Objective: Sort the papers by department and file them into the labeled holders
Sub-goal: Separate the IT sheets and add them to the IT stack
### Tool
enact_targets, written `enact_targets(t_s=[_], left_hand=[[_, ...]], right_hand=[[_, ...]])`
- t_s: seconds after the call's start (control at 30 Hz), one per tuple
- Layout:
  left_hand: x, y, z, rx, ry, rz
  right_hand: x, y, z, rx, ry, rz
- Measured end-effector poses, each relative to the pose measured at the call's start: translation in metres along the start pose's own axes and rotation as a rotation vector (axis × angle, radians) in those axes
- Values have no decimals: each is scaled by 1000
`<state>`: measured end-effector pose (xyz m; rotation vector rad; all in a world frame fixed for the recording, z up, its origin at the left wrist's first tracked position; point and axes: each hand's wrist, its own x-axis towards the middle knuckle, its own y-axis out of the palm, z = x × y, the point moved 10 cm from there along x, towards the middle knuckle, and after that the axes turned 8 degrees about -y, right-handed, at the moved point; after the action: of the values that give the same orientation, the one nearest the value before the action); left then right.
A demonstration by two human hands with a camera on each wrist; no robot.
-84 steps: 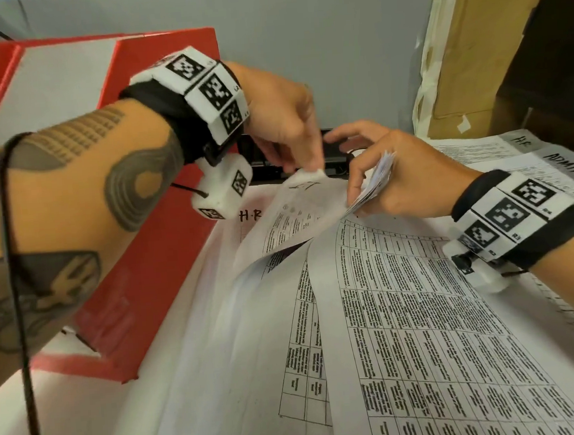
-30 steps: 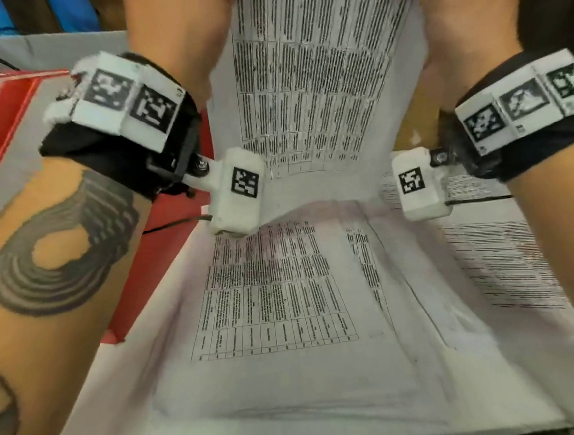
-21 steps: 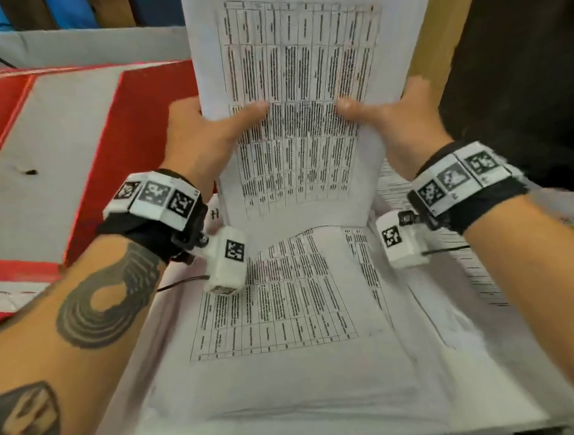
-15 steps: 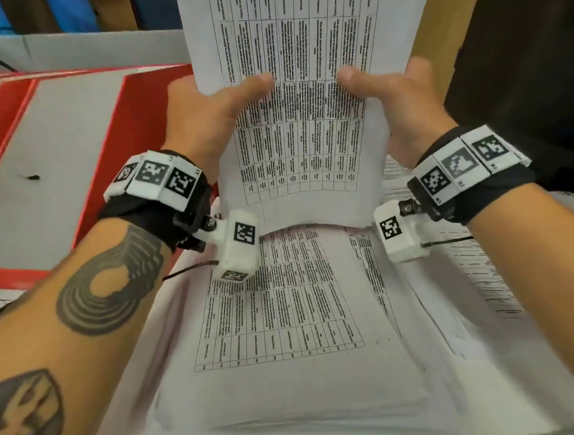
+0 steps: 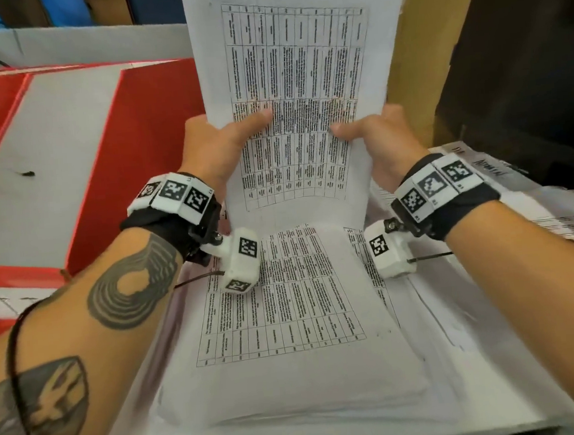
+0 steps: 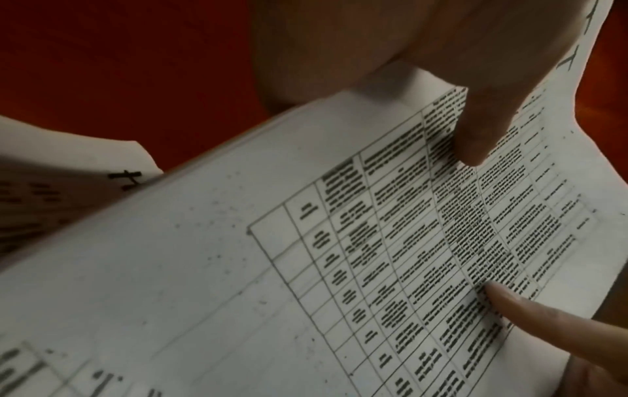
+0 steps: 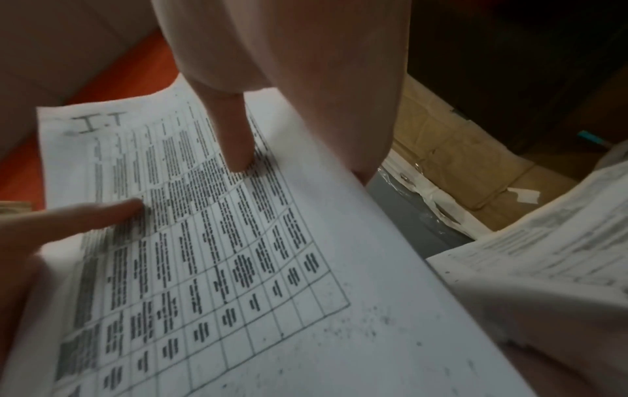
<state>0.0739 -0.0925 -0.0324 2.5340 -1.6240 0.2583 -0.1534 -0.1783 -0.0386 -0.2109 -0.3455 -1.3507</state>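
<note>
A thin stack of white sheets printed with a table and marked "I.T" by hand (image 5: 296,65) is held upright above the pile. My left hand (image 5: 219,143) pinches its left edge, thumb across the print (image 6: 475,139). My right hand (image 5: 380,132) pinches the right edge, thumb on the table lines (image 7: 238,150). The fingers behind the sheets are hidden. The "I.T" mark (image 7: 98,123) shows clearly in the right wrist view. Below lies a thick pile of similar printed papers (image 5: 285,303).
A red and white box (image 5: 78,158) stands to the left of the pile. Brown cardboard (image 5: 413,53) rises behind the held sheets. More papers with handwritten labels (image 5: 491,167) lie at the right. A sheet with a handwritten "H" (image 6: 125,177) peeks out at left.
The held sheets and both hands have come down and toward me since a second ago. The grip on both edges is unchanged, and the pile below has not moved.
</note>
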Motion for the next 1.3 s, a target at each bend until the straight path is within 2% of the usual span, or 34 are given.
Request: enact_targets(t_s=[0.1,0.2,0.4,0.5,0.6,0.67,0.77,0.83,0.97,1.03,1.1,1.2,1.3], left_hand=[[2,-2,-1,-42,-8,-13],[6,-2,9,24,-26,7],[9,16,20,81,-76,196],[6,23,12,107,-74,240],[5,27,7,50,-89,218],[3,36,11,-66,-161,232],[-7,66,16,-106,-281,369],[-5,76,9,16,-234,419],[7,71,-1,216,-141,438],[9,73,0,340,-111,487],[6,81,11,446,-126,562],[2,107,32,532,-187,677],[-6,131,44,598,-222,729]], right_hand=[[3,-1,-4,-11,7,-28],[-7,-3,-3,-77,1,-57],[-19,-29,12,-136,-54,-195],[-19,-55,19,-44,-32,-270],[-39,-71,27,83,37,-327],[-49,-81,25,121,88,-335],[-59,-95,13,194,119,-364],[-62,-118,18,41,45,-441],[-74,-165,81,-608,-291,-594],[-85,-164,119,-890,-502,-569],[-89,-147,141,-1135,-607,-453],[-73,-120,128,-1304,-490,-164],[-64,-107,112,-1335,-383,15]])
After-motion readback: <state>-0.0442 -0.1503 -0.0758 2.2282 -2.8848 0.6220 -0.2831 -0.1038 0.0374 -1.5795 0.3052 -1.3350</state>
